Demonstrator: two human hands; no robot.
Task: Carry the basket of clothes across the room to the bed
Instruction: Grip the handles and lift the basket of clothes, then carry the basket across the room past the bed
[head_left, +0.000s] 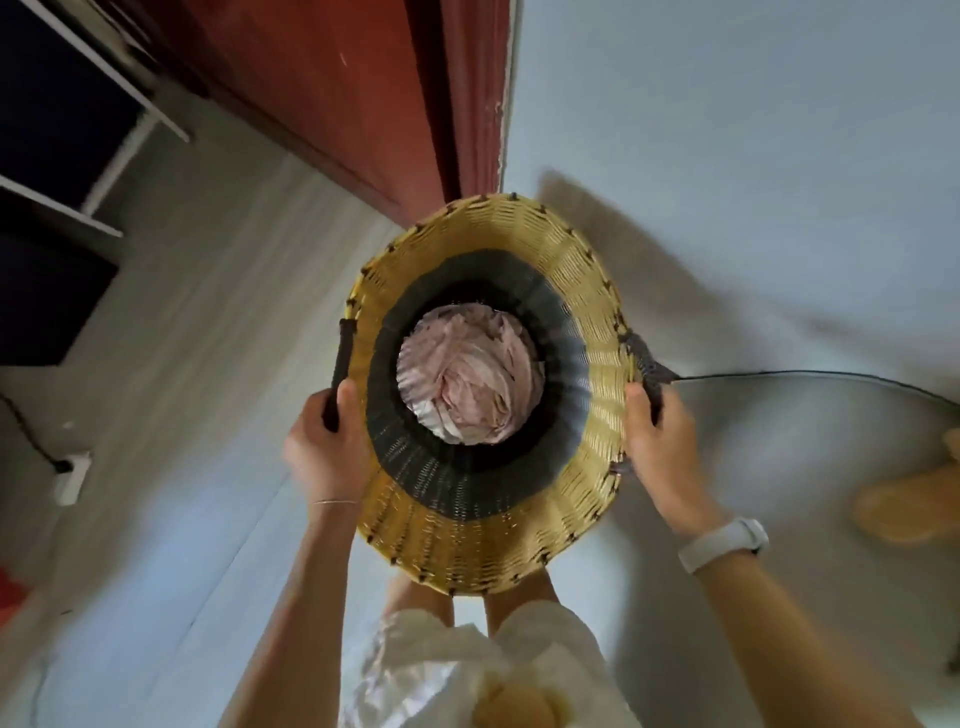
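Basket (582, 332) held at frame centre, clothes (470, 382) bundled deep inside; left hand (324, 449) at 9 o'clock and right hand (662, 447) at 3 o'clock each clamp a handle (bed unseen); risk: cable (810, 373) at 3 o'clock could trip the carrier.

Both bare forearms reach forward from 6 o'clock toward the middle of the view. The left hand (324, 447) sits at 9 o'clock, fingers curled closed around a dark handle (340, 364), thumb on top. The right hand (662, 447), at 3 o'clock, clasps the opposite grip, a white band (722, 543) on its wrist.
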